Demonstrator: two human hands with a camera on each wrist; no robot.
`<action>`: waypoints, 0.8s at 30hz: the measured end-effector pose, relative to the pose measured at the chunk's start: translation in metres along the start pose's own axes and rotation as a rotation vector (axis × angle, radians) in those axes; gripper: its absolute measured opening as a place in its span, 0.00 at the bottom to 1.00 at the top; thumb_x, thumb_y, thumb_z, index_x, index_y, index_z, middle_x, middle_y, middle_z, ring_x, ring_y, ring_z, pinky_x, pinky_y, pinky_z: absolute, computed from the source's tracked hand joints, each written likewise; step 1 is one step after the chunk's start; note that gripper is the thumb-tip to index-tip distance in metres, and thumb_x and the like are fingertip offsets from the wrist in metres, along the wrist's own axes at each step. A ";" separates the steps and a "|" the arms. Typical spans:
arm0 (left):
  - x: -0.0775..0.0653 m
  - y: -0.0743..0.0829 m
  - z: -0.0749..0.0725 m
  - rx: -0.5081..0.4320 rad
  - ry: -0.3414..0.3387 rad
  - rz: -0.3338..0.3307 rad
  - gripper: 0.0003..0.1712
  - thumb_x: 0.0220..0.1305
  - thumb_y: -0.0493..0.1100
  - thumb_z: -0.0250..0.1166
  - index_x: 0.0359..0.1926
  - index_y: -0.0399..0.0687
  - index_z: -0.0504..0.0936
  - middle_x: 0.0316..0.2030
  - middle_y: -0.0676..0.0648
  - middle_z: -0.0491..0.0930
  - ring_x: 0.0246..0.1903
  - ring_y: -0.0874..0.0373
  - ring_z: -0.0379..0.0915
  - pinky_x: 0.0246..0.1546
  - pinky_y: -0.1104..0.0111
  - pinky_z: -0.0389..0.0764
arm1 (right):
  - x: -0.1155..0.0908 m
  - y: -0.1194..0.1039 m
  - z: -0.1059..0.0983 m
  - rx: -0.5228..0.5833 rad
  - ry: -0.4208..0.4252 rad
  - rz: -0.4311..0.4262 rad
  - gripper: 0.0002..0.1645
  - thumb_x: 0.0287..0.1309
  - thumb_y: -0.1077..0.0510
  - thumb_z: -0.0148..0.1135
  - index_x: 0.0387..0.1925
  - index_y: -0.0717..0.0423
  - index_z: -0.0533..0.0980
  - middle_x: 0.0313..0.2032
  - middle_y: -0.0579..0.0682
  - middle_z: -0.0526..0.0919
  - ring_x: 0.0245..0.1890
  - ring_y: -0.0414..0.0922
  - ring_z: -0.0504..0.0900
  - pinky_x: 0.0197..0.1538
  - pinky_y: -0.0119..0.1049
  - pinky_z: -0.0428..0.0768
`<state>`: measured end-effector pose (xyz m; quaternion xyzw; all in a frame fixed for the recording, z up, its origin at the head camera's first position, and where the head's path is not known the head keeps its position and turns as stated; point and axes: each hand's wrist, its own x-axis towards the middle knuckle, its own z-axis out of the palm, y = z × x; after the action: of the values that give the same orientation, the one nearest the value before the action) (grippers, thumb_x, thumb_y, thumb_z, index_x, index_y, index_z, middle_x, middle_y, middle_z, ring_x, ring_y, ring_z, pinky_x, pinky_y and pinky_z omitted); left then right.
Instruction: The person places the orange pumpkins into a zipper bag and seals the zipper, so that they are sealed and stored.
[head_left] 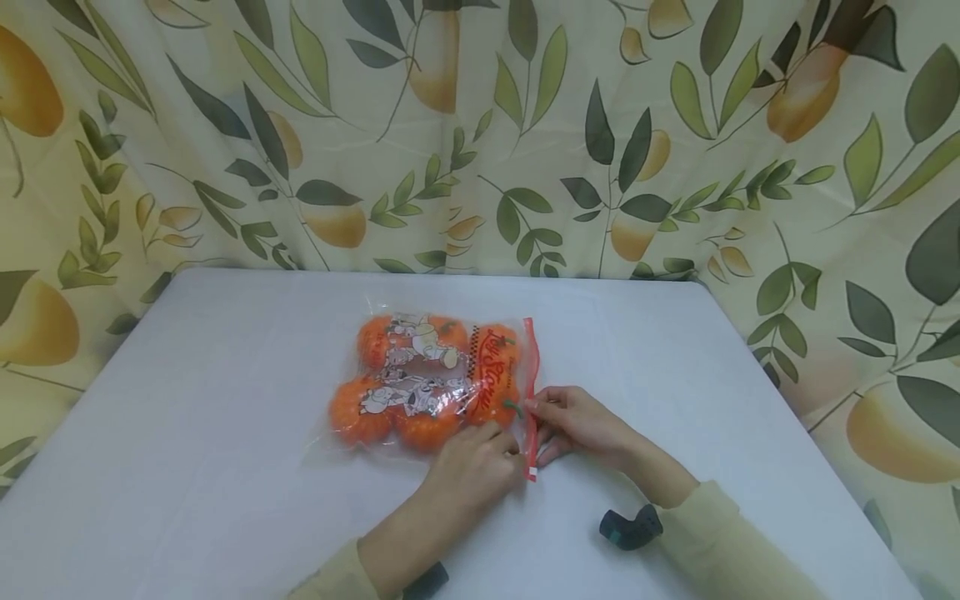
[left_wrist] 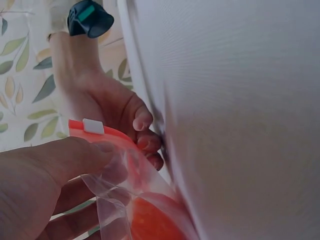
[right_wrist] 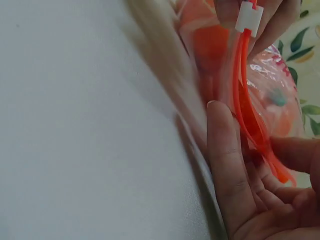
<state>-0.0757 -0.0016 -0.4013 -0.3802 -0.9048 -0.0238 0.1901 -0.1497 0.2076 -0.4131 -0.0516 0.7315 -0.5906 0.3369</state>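
Note:
A clear zip bag (head_left: 431, 367) with "Toy Story" print lies flat, and several orange toy pumpkins (head_left: 360, 412) show through it. A red zip strip (head_left: 531, 358) edges its right side. My left hand (head_left: 480, 458) pinches the bag's near corner by the strip, thumb on top, close to the white slider (left_wrist: 93, 126). My right hand (head_left: 573, 421) holds the strip between thumb and fingers, farther along. In the right wrist view, the two halves of the red strip (right_wrist: 242, 107) stand apart between the slider and my right fingers.
The bag lies on a table (head_left: 225, 375) with a white cover. Behind hangs a curtain (head_left: 480, 133) patterned with leaves and fruit. A black device (head_left: 632, 527) is at the right wrist, by the beige sleeve (head_left: 727, 533).

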 end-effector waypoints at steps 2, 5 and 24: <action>0.000 0.000 -0.001 -0.003 -0.013 0.000 0.11 0.53 0.44 0.75 0.40 0.60 0.91 0.39 0.59 0.87 0.39 0.64 0.78 0.37 0.76 0.80 | -0.002 0.002 0.002 0.015 -0.008 -0.003 0.27 0.71 0.48 0.54 0.54 0.69 0.70 0.30 0.52 0.85 0.30 0.45 0.87 0.37 0.39 0.88; 0.000 0.000 -0.001 -0.005 -0.029 -0.002 0.11 0.53 0.44 0.75 0.40 0.60 0.91 0.40 0.59 0.87 0.40 0.64 0.78 0.38 0.76 0.80 | -0.007 0.004 0.005 0.048 -0.041 0.005 0.28 0.72 0.47 0.53 0.57 0.69 0.69 0.32 0.52 0.86 0.32 0.46 0.88 0.38 0.42 0.88; -0.002 0.004 -0.004 0.063 -0.047 -0.013 0.16 0.53 0.45 0.75 0.45 0.61 0.89 0.41 0.57 0.86 0.40 0.63 0.77 0.39 0.73 0.82 | -0.036 0.008 0.026 0.332 -0.067 0.067 0.43 0.64 0.64 0.60 0.73 0.65 0.48 0.46 0.52 0.83 0.48 0.46 0.85 0.55 0.41 0.84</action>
<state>-0.0708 -0.0011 -0.3992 -0.3684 -0.9119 0.0123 0.1805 -0.1052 0.2050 -0.4069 0.0094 0.6138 -0.6896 0.3842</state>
